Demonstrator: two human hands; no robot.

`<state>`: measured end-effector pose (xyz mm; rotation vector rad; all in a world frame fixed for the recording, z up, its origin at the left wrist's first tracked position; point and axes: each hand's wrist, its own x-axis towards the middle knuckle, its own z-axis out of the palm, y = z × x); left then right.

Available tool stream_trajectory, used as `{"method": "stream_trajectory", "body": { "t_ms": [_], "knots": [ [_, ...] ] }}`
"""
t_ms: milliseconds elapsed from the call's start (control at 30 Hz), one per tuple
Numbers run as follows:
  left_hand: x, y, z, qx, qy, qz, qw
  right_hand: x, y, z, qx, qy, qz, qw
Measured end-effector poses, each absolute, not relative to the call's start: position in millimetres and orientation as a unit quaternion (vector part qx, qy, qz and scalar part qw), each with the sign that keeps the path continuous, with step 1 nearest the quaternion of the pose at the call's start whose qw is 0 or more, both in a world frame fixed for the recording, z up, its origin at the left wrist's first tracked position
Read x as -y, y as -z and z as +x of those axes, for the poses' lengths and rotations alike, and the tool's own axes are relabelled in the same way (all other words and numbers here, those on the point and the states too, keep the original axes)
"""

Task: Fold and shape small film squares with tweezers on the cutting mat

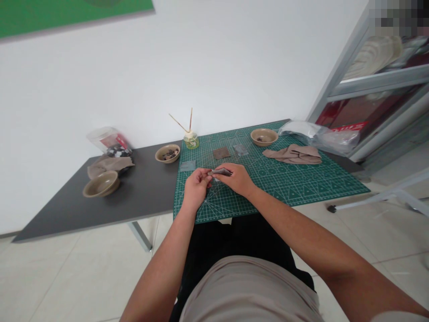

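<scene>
The dark desk (147, 194) runs from a slanting left edge along the white wall. A tan bowl (102, 184) stands toward that left edge, with a brown cloth (107, 167) just behind it and a clear bag (106, 137) by the wall. Between this bowl and the green mat (271, 183), dark surface reaches to the near edge, giving a broad lane. A second bowl (168, 154), with small dark and light pieces inside, stands farther back, just beside the mat's left edge.

On the mat's far left corner is a small jar (191, 140) with two sticks; a clear packet (188, 166) lies nearer, by the left edge. The left hand (196, 188) pinches the left end of a flat brown piece (221, 171) with curled fingers. The right hand (237, 180) pinches the same piece between thumb and fingers. The piece is above the mat's left part, nearer than a brown square (221, 153) and another packet (240, 150).

Farther right, a third bowl (264, 137) holds something small and dark near the far edge; a crumpled cloth (295, 154) lies nearer. Gridded mat stretches from this cloth to the near edge. Clear plastic wrapping (321, 136) crowds the far right edge.
</scene>
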<state>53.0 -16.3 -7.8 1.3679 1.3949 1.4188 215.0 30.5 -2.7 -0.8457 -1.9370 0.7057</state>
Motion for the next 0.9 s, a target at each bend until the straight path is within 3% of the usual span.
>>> {"method": "stream_trajectory", "body": {
  "t_ms": [900],
  "knots": [
    [17.0, 7.2, 53.7, -0.547, -0.554, 0.518, 0.355, -30.5, 3.5, 214.3, 0.782, -0.281, -0.318, 0.457]
  ]
}}
